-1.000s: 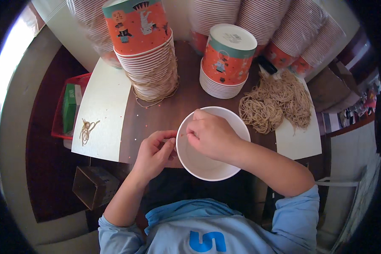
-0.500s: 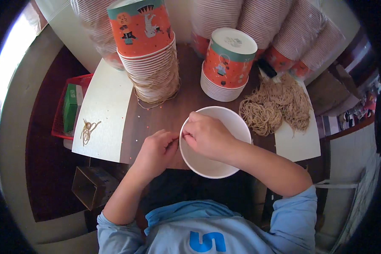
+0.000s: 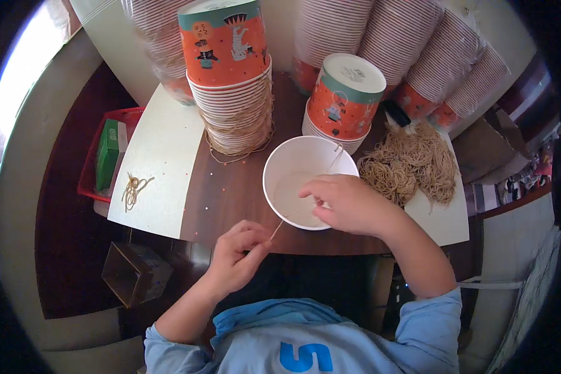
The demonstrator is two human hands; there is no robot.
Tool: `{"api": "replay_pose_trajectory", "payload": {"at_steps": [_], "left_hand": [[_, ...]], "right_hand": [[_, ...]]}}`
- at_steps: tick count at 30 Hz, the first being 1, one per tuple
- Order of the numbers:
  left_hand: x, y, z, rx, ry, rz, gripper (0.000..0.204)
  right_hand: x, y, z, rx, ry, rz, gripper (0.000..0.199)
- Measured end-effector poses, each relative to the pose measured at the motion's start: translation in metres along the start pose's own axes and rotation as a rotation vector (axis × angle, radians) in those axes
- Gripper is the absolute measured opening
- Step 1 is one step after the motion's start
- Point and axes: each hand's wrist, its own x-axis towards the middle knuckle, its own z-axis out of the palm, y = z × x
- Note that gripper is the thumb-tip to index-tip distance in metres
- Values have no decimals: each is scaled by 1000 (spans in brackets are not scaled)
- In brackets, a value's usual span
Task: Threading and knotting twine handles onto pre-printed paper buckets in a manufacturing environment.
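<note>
Bright daylight glare blown out at upper left; desk (image 3: 230,193) evenly lit, soft shadows. Heavy fisheye bending, black vignette corners. Centre sharp, rim slightly soft.

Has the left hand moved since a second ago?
Yes. The left hand has pulled back from the white cup rim toward the body, stretching a rubber band.
</note>
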Motion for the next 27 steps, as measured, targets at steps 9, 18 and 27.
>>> {"api": "replay_pose_trajectory", "payload": {"at_steps": [9,18,27], "left_hand": [[16,14,-13,-407,-45,158,12],[16,19,-3,-543,-164,-44,11],[13,0,-20,-663,-308,-182,7]], "right_hand": [[-10,-45,-28,45,-3,-161,15],[33,-40,-15,268,-83,-260,10],[2,-36,15,-64,559,-141,14]]}}
